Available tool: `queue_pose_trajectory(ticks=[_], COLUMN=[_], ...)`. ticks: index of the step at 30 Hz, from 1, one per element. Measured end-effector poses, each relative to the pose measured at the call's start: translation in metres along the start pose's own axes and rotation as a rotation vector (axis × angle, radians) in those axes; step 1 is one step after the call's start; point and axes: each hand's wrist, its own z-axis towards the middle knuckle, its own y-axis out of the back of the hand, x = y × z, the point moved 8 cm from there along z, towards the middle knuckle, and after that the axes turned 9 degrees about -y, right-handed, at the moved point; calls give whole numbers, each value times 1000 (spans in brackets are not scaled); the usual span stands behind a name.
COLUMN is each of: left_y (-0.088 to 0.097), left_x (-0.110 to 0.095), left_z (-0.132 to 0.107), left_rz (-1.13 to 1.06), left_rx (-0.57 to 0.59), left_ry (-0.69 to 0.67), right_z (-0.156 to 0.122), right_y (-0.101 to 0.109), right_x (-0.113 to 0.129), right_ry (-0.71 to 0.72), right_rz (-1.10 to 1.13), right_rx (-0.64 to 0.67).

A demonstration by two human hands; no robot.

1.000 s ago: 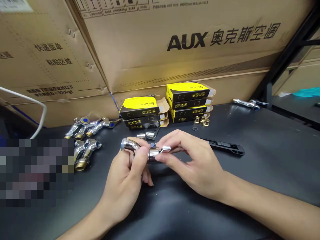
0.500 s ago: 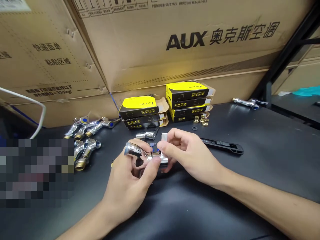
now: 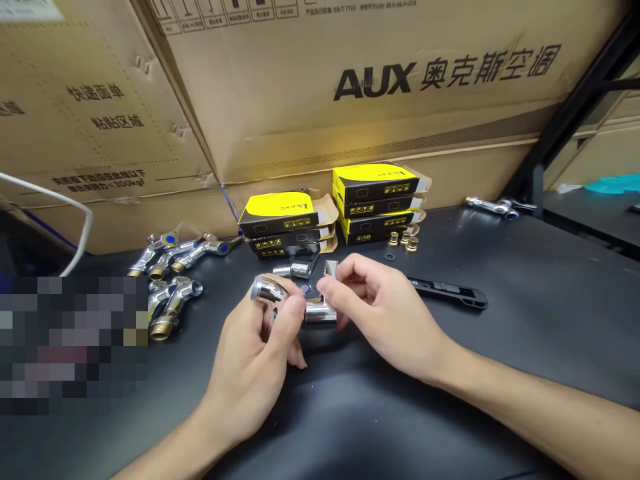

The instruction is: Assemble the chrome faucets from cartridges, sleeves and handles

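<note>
My left hand point(image 3: 260, 350) is closed around a chrome faucet body point(image 3: 269, 291), its open end pointing up and left, the thumb lying across it. Between the thumb and fingers of my right hand point(image 3: 383, 310) is a chrome faucet handle point(image 3: 320, 312), with its flat lever point(image 3: 331, 269) sticking up. The handle's round base meets the faucet body near my left thumb; how firmly they are joined is hidden. Just behind my hands lie a loose chrome handle point(image 3: 294, 269) and a small blue disc point(image 3: 305, 289).
Several chrome faucets point(image 3: 175, 303) lie at the left, and another faucet point(image 3: 490, 207) at the far right. Black-and-yellow boxes point(image 3: 375, 183) are stacked at the back. Brass fittings point(image 3: 411, 245), a black washer point(image 3: 389, 257) and a black utility knife point(image 3: 450, 292) lie on the right.
My left thumb has shifted off the handle's base onto the faucet body, and the body has turned a little in my grip. My right hand keeps hold of the handle, its lever slightly higher.
</note>
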Motion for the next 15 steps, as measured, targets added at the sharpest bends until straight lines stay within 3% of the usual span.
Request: queue_pose_trajectory(ticks=[15], left_y=[6], left_x=[-2], left_z=[3], left_rz=[-71], left_rx=[-57], left_ry=[-13], right_z=[-1], right_y=[7], right_x=[5], right_ry=[12], right_rz=[13], right_rx=[-67])
